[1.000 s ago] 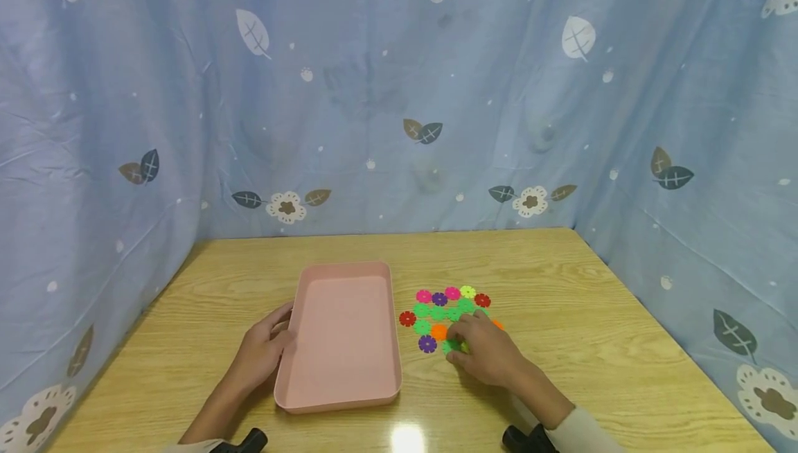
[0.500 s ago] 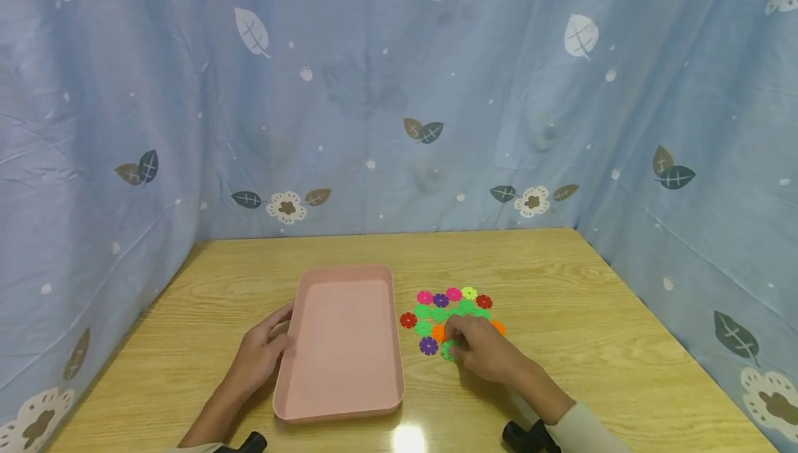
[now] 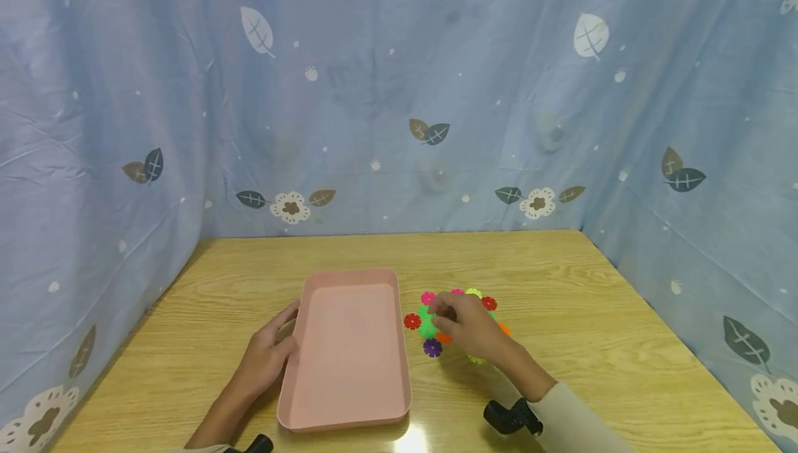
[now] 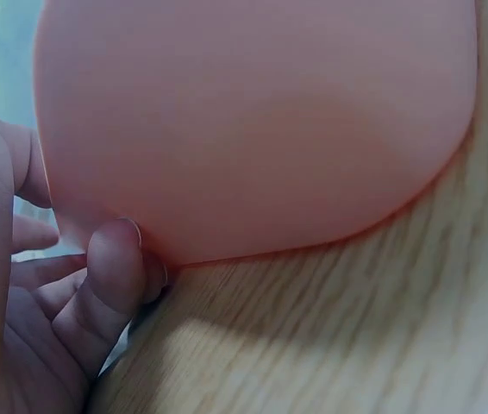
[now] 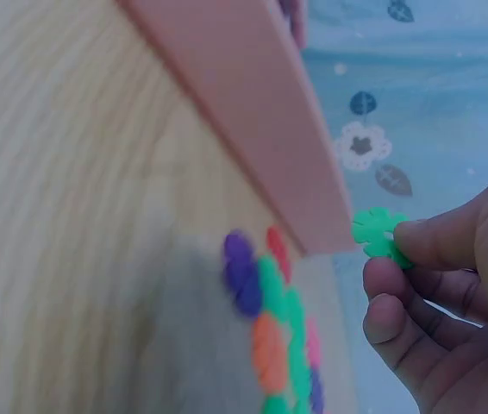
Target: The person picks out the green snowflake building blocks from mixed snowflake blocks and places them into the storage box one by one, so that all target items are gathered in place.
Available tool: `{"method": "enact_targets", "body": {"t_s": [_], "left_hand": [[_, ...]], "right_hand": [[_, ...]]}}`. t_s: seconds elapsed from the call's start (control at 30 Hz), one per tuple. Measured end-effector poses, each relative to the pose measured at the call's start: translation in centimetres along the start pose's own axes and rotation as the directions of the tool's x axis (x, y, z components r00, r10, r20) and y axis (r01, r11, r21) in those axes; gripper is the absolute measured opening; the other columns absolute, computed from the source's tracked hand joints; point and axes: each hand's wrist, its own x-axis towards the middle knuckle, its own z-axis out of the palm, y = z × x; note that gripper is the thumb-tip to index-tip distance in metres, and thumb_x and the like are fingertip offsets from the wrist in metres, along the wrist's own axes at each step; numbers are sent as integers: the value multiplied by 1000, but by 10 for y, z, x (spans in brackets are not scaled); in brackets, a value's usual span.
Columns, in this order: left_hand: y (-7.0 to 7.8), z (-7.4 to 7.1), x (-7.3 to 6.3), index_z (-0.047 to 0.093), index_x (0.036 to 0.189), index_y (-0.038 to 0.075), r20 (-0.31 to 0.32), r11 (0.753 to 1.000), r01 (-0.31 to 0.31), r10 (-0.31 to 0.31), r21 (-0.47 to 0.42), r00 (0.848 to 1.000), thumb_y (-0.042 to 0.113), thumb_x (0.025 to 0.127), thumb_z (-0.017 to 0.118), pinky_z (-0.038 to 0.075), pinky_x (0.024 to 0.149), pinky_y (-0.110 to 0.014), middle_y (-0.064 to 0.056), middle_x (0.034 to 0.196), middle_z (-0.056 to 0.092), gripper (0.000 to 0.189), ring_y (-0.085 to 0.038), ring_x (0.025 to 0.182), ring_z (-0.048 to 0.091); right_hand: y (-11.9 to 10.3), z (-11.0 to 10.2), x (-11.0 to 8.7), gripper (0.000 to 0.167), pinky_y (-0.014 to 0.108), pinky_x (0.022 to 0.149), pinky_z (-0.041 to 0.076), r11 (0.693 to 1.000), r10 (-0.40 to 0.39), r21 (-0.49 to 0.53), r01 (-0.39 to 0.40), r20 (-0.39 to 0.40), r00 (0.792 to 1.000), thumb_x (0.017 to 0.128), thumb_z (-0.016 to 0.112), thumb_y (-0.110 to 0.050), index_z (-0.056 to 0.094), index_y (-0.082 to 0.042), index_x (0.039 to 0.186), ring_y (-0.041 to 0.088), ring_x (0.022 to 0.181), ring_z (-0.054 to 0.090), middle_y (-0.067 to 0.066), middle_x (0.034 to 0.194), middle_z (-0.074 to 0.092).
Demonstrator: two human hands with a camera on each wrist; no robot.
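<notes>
A shallow pink rectangular tray (image 3: 346, 349) lies on the wooden table. At its left side my left hand (image 3: 264, 359) grips the edge; in the left wrist view the thumb (image 4: 115, 263) presses against the pink plastic while a finger passes behind the edge. My right hand (image 3: 470, 325) is above a cluster of flower-shaped interlocking discs, to the right of the tray. Between thumb and fingertips it pinches a green interlocking disc (image 5: 378, 233), plain in the right wrist view. Under the hand, part of the cluster is hidden.
Around the hand show a red disc (image 3: 412, 321), a purple disc (image 3: 433, 348) and several pink, yellow, orange and green ones, lying flat. A blue patterned curtain (image 3: 374, 93) encloses the table (image 3: 561, 287) at the back and sides. A black wrist mount (image 3: 512, 417) sits under the right forearm.
My right hand has risen from the near part of the cluster and moved slightly left and away from me, with a green disc pinched. My left hand stays at the tray's side.
</notes>
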Motion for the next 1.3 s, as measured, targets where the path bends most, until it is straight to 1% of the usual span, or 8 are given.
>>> {"method": "enact_targets", "body": {"t_s": [0.2, 0.43, 0.57, 0.73, 0.83, 0.97, 1.13, 1.3], "left_hand": [[1, 2, -1, 34, 158, 6, 3, 1000, 0, 0, -25, 1000, 0, 90, 49, 55, 83, -26, -21, 157, 40, 70, -46, 134, 50], [0, 3, -1, 34, 158, 9, 12, 999, 3, -2, -52, 1000, -1, 88, 49, 58, 76, -29, -20, 157, 41, 72, -39, 118, 62], [-1, 3, -2, 36, 157, 10, 11, 999, -13, 13, -37, 1000, 0, 87, 50, 57, 81, -31, -20, 154, 43, 72, -43, 127, 54], [-1, 4, -4, 40, 155, 12, -7, 1000, -21, 21, 1, 1000, 2, 87, 50, 50, 94, -45, -17, 151, 47, 69, -40, 129, 51], [-2, 4, -3, 41, 154, 14, -5, 999, 2, -2, -34, 1000, 5, 92, 49, 56, 79, -42, -16, 151, 47, 64, -32, 100, 67], [-3, 5, -2, 40, 155, 15, 7, 992, 44, -43, -117, 999, 8, 97, 49, 53, 46, -33, -19, 151, 46, 59, -19, 53, 60], [-1, 3, -3, 37, 157, 15, 25, 983, 78, -74, -165, 997, 8, 97, 48, 52, 42, -34, -24, 151, 47, 62, -19, 46, 57], [0, 0, -4, 37, 157, 15, 21, 986, 78, -76, -149, 997, 10, 96, 50, 56, 50, -33, -24, 151, 46, 63, -22, 54, 63]], "right_hand": [[-16, 7, 21, 7, 26, 62, 53, 998, 11, 67, -10, -18, 1000, 96, 64, -5, 69, -6, 101, 9, 66, 57, 3, 83, 67], [-27, 28, 50, 11, 25, 56, 48, 987, 30, 158, -25, -32, 999, 94, 61, -3, 70, -8, 97, 11, 62, 56, -2, 78, 64], [-36, 42, 64, 11, 26, 48, 43, 969, 59, 242, -49, -36, 998, 93, 60, -2, 70, -6, 96, 15, 56, 54, 2, 72, 63], [-48, 55, 79, 11, 26, 55, 47, 958, 61, 283, -48, -38, 997, 92, 60, -1, 70, -3, 96, 32, 67, 64, 7, 73, 64], [-53, 61, 87, 12, 26, 57, 50, 952, 68, 301, -59, -22, 997, 92, 60, -2, 71, -3, 97, 39, 73, 66, 8, 76, 66], [-55, 72, 98, 11, 26, 58, 52, 950, 75, 304, -68, -12, 997, 92, 61, -1, 71, -3, 96, 40, 74, 67, 7, 77, 66], [-63, 83, 108, 10, 25, 57, 53, 954, 101, 285, -94, -8, 995, 90, 63, -3, 71, -5, 95, 41, 75, 70, 4, 77, 67], [-70, 95, 116, 9, 24, 59, 53, 941, 109, 320, -111, 22, 994, 91, 63, -2, 71, -5, 94, 32, 71, 69, 2, 76, 65]]}}
